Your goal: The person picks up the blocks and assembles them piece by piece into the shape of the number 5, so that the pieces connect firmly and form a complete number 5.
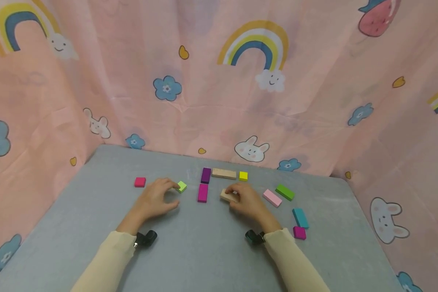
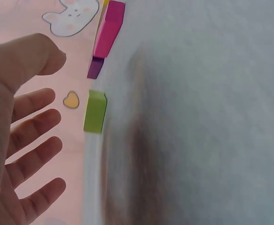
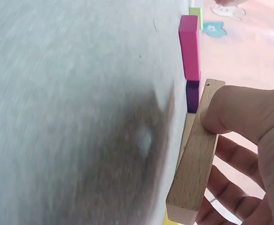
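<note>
My right hand pinches a plain wooden block between thumb and fingers, above the grey table. Another wooden block lies farther back, with a yellow cube at its right end. To its left are a purple block and, in line nearer me, a magenta block. My left hand has its fingers spread, thumb apart, and holds nothing. Its fingertips overlap the edge of a small light green block in the head view; the left wrist view shows that block beyond them.
A red block lies left of my left hand. On the right are a pink block, a green block, a turquoise block and a small magenta block. A patterned pink curtain hangs behind the table.
</note>
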The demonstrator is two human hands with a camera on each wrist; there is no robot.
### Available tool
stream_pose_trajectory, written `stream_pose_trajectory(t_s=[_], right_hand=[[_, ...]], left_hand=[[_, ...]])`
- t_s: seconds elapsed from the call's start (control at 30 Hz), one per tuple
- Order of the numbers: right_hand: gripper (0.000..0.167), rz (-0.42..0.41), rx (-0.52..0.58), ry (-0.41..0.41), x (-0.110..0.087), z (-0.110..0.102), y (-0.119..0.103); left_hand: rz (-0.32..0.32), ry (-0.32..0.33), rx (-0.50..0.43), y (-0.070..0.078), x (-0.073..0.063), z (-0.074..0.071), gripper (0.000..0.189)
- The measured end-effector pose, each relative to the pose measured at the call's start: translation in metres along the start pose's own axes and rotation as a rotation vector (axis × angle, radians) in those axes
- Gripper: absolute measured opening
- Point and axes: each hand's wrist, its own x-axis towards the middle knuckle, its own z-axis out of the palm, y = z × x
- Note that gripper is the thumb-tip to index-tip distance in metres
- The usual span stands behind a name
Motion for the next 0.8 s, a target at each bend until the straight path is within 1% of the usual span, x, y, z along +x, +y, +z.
stream_pose_trajectory(t_s=[0.2,0.5,0.63,0.8], right_hand=[[0.024,-0.056,-0.01,0.0,0.006,0.009,-0.002],[0.024,-0.117,-0.048,-0.018,0.011,0.019,-0.005],[0.024,-0.121,-0.056,-0.019,0.011,0.021,-0.007],[0.024,-0.104,-0.076,-0.03,0.012,0.024,-0.008]], left_hand=[[-0.017,0.026,-0.033,-0.007,-0.009,-0.006,0.037],[-0.092,0.031,-0.033,-0.016,-0.024,-0.012,0.04],[-0.107,0.039,-0.035,-0.021,-0.027,-0.016,0.04],[-0.117,0.033,-0.04,-0.026,-0.029,-0.019,0.04]])
